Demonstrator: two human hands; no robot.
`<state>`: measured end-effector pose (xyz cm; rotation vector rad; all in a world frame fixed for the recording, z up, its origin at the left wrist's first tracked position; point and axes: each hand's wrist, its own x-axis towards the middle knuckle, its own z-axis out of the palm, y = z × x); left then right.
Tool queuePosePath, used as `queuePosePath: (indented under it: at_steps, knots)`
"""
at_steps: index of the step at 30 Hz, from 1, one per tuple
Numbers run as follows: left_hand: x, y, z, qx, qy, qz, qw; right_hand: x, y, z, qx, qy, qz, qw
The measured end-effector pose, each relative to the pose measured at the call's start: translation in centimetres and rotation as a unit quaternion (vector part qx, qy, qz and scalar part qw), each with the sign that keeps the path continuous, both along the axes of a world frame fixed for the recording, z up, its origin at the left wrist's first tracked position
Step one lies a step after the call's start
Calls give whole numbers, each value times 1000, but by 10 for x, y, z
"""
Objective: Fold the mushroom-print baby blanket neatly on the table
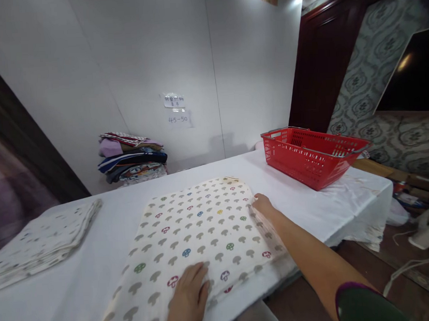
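Observation:
A cream cloth (204, 233) printed with grey and coloured mushrooms lies spread on the white-covered table, its layers showing along the right side. My left hand (189, 293) rests flat on the cloth near its front edge, fingers stretched out. At the cloth's far right edge, my right hand (263, 205) has its fingers curled closed on the border. The fingertips of that hand are partly hidden. To the left lies a folded white cloth (48, 233) with small dark spots.
A red plastic basket (309, 162) stands at the table's back right. Folded fabrics (132, 158) are piled at the back left by the white wall (138, 49), which bears paper labels (177, 112). The table's front edge (255, 296) runs close to my hands.

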<state>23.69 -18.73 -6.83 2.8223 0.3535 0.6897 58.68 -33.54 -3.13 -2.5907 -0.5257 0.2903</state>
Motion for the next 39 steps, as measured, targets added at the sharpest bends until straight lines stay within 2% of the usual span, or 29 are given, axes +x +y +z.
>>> queuePosePath:
  at_steps: [3,7,16,22,27,30,34,39]
  knots:
    - [-1,1,-6,15,-18,2,1000,5,1,3,-16,24,-24,999]
    - [-1,3,-13,45,-54,-4,998,9,1,9,-41,35,-19,998]
    - [-2,0,-12,60,-56,-5,997,1,4,16,-100,34,19,994]
    - [-1,0,-15,55,-57,1,997,-23,4,19,-93,-44,34,994]
    - [-1,1,-16,58,-62,-1,996,-55,13,12,-75,-119,64,988]
    - [-2,2,-15,65,-64,-4,996,-62,17,9,-61,-132,76,987]
    - [-2,3,-16,60,-61,1,996,-47,10,7,-49,-104,47,992]
    - [-1,3,-16,32,-53,2,998,-18,-7,8,-69,-49,-8,996]
